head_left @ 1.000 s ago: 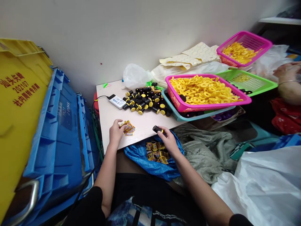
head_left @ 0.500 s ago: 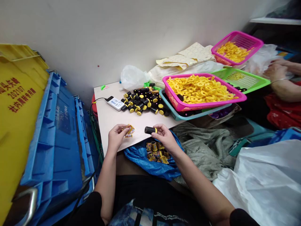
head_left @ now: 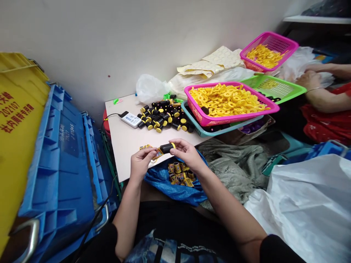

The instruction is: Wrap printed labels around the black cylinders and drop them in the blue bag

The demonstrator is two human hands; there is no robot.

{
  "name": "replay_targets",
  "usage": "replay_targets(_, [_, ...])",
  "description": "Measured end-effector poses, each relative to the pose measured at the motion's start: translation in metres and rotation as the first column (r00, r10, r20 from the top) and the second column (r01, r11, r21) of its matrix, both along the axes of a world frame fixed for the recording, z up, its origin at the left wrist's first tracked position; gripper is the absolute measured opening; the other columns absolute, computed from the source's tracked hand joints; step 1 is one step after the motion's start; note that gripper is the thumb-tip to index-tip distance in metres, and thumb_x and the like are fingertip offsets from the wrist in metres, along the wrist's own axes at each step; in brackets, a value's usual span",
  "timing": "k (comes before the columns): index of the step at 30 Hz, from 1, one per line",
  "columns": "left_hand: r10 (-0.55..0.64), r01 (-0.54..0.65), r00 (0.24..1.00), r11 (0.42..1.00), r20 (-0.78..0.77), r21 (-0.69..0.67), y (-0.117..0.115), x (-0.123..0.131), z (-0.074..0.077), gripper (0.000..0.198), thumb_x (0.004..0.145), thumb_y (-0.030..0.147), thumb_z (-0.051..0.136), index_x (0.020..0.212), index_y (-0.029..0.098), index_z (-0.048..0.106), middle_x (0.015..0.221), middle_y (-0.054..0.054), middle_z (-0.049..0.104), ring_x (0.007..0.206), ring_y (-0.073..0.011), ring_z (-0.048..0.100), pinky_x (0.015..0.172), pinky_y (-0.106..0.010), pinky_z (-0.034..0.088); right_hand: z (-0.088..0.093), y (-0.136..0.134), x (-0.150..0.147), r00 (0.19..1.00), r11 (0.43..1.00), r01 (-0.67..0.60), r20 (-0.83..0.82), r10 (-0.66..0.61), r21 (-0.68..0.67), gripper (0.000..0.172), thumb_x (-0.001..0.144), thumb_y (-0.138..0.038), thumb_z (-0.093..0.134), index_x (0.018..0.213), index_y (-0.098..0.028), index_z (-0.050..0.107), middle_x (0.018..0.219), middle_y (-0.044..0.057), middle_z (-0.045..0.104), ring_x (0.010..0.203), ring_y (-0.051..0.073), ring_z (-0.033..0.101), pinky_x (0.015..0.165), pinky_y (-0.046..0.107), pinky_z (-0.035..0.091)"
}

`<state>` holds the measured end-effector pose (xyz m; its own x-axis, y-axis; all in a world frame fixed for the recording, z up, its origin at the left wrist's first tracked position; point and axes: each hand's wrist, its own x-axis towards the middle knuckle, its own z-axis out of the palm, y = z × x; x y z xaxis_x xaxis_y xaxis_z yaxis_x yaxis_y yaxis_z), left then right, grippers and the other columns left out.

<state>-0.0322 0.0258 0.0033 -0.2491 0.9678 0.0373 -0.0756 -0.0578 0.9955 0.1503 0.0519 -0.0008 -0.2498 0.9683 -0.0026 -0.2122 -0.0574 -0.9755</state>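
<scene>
Ref. pt for all positions: blue bag [head_left: 157, 179], mouth open, at near edge of white table [head_left: 120, 149].

Blk cyl. [head_left: 166, 148] w/ yellow cap: held up, just beyond far rim of bag. Long axis approx. L–R, tilted slightly up toward R. Capped end points R, into R hand; plain blk end points L, toward L hand.

R hand [head_left: 189, 155]: over far R side of bag; thumb + fingers clamped on capped end of cyl. L hand [head_left: 140, 162]: L of bag; thumb + fingertips pinched tog. on printed label [head_left: 158, 153]. Label slants, sits at blk end of cyl.; contact or small gap, can't tell. More labels [head_left: 145, 147] beyond bag to L, partly hidden by L hand.

In bag: wrapped cyls. [head_left: 181, 175], mixed angles.

On table beyond bag: heap of blk pcs [head_left: 161, 117] w/ yellow caps, axes every which way. White device [head_left: 130, 119] w/ cable: beyond bag, to L. Beyond bag to R: pink basket [head_left: 195, 109] of yellow rings [head_left: 227, 98], resting on teal basket [head_left: 201, 132].

R of bag: grey cloth [head_left: 233, 164], then white sack [head_left: 304, 193]. L of bag: blue crates [head_left: 63, 164]. Far R, beyond bag: co-worker's hand [head_left: 308, 79] near clear plastic [head_left: 297, 62].
</scene>
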Motion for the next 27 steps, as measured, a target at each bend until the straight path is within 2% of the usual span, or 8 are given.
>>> replay_targets(4, [-0.057,0.061,0.997,0.995,0.061,-0.073,-0.003,0.002,0.002,0.033,0.057,0.041,0.082,0.078,0.017,0.076,0.083,-0.008,0.075,0.074,-0.0203,0.069,0.068,-0.033,0.058,0.001,-0.002,0.006,0.998,0.997,-0.043,0.043,0.040,0.069,0.040,0.065,-0.034,0.078,0.101,-0.022,0.065,0.096,0.003,0.068,0.090,0.018,0.064,0.086,0.036,0.051])
replay_targets(7, [-0.071,0.100,0.979,0.984,0.190,-0.145,-0.005,0.003,0.003,0.037,0.057,0.043,0.082,0.081,0.016,0.076,0.081,-0.008,0.075,0.069,-0.0197,0.069,0.060,-0.031,0.058,0.002,-0.004,0.010,0.991,0.985,-0.121,0.074,0.113,0.120,0.038,0.068,-0.031,0.077,0.103,-0.022,0.065,0.100,0.004,0.068,0.091,0.019,0.065,0.087,0.037,0.051])
replay_targets(10, [-0.083,0.138,0.949,0.977,0.303,-0.162,-0.006,0.002,0.006,0.036,0.056,0.042,0.083,0.081,0.016,0.075,0.079,-0.007,0.075,0.069,-0.0193,0.070,0.060,-0.030,0.058,0.002,-0.005,0.010,0.982,0.973,-0.185,0.046,0.181,0.136,0.039,0.069,-0.030,0.077,0.105,-0.022,0.065,0.102,0.005,0.068,0.094,0.018,0.065,0.087,0.035,0.051])
replay_targets(12, [-0.111,0.171,0.936,0.973,0.333,-0.154,-0.006,0.000,0.006,0.035,0.055,0.042,0.084,0.077,0.016,0.075,0.078,-0.007,0.075,0.068,-0.0190,0.070,0.061,-0.030,0.058,0.001,-0.004,0.009,0.983,0.974,-0.184,0.020,0.183,0.128,0.039,0.071,-0.032,0.076,0.107,-0.022,0.065,0.103,0.005,0.069,0.096,0.018,0.064,0.087,0.034,0.051])
replay_targets(16, [-0.171,0.229,0.933,0.961,0.317,-0.156,-0.006,-0.002,0.006,0.036,0.053,0.044,0.085,0.074,0.016,0.076,0.077,-0.007,0.075,0.070,-0.0184,0.070,0.064,-0.029,0.057,-0.003,-0.005,0.006,0.990,0.984,-0.138,0.030,0.136,0.114,0.038,0.072,-0.036,0.074,0.106,-0.022,0.064,0.099,0.004,0.068,0.093,0.018,0.064,0.086,0.033,0.050])
replay_targets(22, [-0.194,0.238,0.954,0.954,0.231,-0.181,-0.006,0.001,0.011,0.036,0.057,0.041,0.083,0.084,0.017,0.077,0.088,-0.007,0.075,0.075,-0.0169,0.069,0.067,-0.027,0.057,-0.004,-0.011,0.004,0.990,0.982,-0.014,0.139,-0.013,0.190,0.041,0.066,-0.036,0.079,0.101,-0.022,0.064,0.086,0.002,0.064,0.078,0.016,0.060,0.078,0.033,0.050])
replay_targets(24, [-0.226,0.270,0.950,0.942,0.217,-0.199,-0.008,0.003,0.015,0.040,0.054,0.036,0.085,0.088,0.017,0.076,0.086,-0.006,0.074,0.072,-0.0160,0.068,0.064,-0.026,0.057,-0.005,-0.013,0.002,0.993,0.984,-0.043,0.111,0.023,0.175,0.042,0.066,-0.040,0.079,0.100,-0.022,0.064,0.087,0.002,0.063,0.078,0.017,0.060,0.078,0.034,0.049])
replay_targets(27, [-0.273,0.319,0.937,0.924,0.219,-0.213,-0.012,0.008,0.017,0.042,0.050,0.026,0.087,0.089,0.017,0.075,0.078,-0.003,0.072,0.064,-0.0131,0.065,0.062,-0.024,0.055,-0.008,-0.018,-0.005,0.996,0.992,-0.087,-0.022,0.090,0.094,0.045,0.077,-0.057,0.063,0.106,-0.022,0.063,0.093,0.005,0.062,0.082,0.017,0.059,0.078,0.034,0.049])
